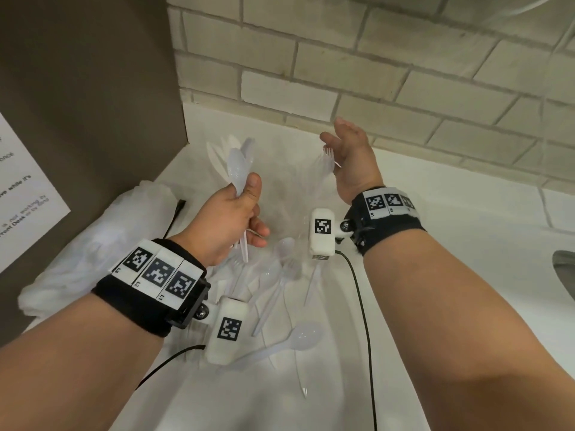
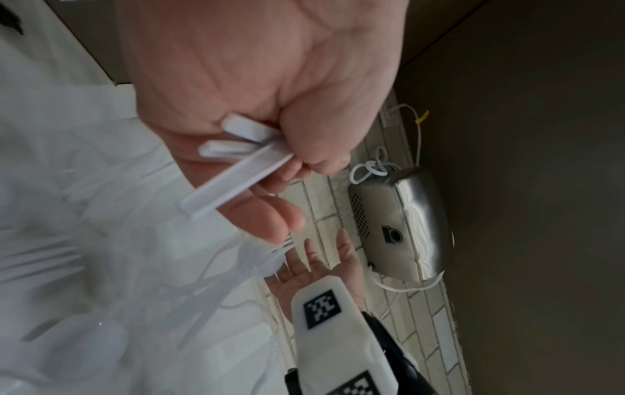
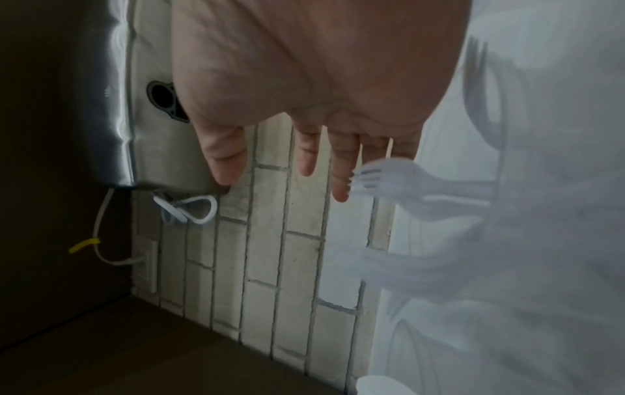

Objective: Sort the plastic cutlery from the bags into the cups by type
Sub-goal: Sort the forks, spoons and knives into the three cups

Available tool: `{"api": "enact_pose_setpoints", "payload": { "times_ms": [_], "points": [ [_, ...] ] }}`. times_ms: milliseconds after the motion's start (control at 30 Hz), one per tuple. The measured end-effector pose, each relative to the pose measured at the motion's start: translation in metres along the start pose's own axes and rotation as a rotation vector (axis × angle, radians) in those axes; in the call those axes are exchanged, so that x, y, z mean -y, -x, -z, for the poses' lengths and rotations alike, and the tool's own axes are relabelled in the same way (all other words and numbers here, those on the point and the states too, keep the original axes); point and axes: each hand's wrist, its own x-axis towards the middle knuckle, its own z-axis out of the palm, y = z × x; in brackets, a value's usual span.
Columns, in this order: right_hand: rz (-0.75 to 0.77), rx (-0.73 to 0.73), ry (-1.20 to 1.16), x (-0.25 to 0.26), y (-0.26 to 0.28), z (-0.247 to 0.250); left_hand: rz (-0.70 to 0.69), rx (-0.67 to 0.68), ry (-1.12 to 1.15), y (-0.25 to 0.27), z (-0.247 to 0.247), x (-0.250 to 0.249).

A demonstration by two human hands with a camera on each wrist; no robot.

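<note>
My left hand [image 1: 231, 213] grips a small bunch of white plastic spoons [image 1: 238, 169] by their handles, bowls pointing up. In the left wrist view the handle ends [image 2: 233, 176] stick out of the left hand [image 2: 270, 107], whose fingers are curled. My right hand [image 1: 350, 157] hovers with straight, spread fingers [image 3: 340, 171] and holds nothing. Just left of it, white forks [image 1: 327, 160] stand tines up; a fork [image 3: 382, 176] shows beside the fingertips. More white cutlery [image 1: 224, 150] stands upright at the back left. The clear cups are hard to make out.
Loose spoons [image 1: 300, 335] and forks [image 1: 287, 270] lie scattered on the white counter [image 1: 435, 219]. A crumpled plastic bag [image 1: 93, 244] lies at the left by a brown panel. A sink edge [image 1: 564, 269] shows at far right. A steel wall unit [image 2: 402, 221] hangs above on the brick wall.
</note>
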Motion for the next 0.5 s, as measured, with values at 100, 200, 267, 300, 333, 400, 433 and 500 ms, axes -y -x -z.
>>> {"api": "enact_pose_setpoints", "payload": {
  "times_ms": [100,200,267,300,333,400,433,500],
  "points": [
    [0.039,-0.031,0.063,0.009,0.007,0.0,-0.011,0.035,-0.005,0.002,-0.003,0.0],
    [0.194,-0.047,0.069,0.018,0.021,-0.001,-0.028,0.152,-0.049,0.005,-0.003,0.001],
    [0.222,0.055,0.108,0.022,0.037,-0.004,-0.017,0.256,-0.052,0.006,-0.001,0.001],
    [0.196,0.14,0.125,0.024,0.046,-0.005,-0.011,0.314,-0.053,0.007,0.0,0.002],
    [0.15,0.235,0.124,0.025,0.056,-0.007,-0.012,0.376,-0.055,0.008,0.0,0.002],
    [0.065,0.418,0.095,0.026,0.071,-0.008,-0.011,0.492,-0.056,0.011,-0.002,0.002],
    [0.053,0.497,0.106,0.025,0.078,-0.007,-0.009,0.536,-0.07,0.013,-0.005,0.001],
    [0.071,0.584,0.21,0.021,0.088,-0.005,0.001,0.56,-0.139,0.017,-0.011,0.0]
  ]
}}
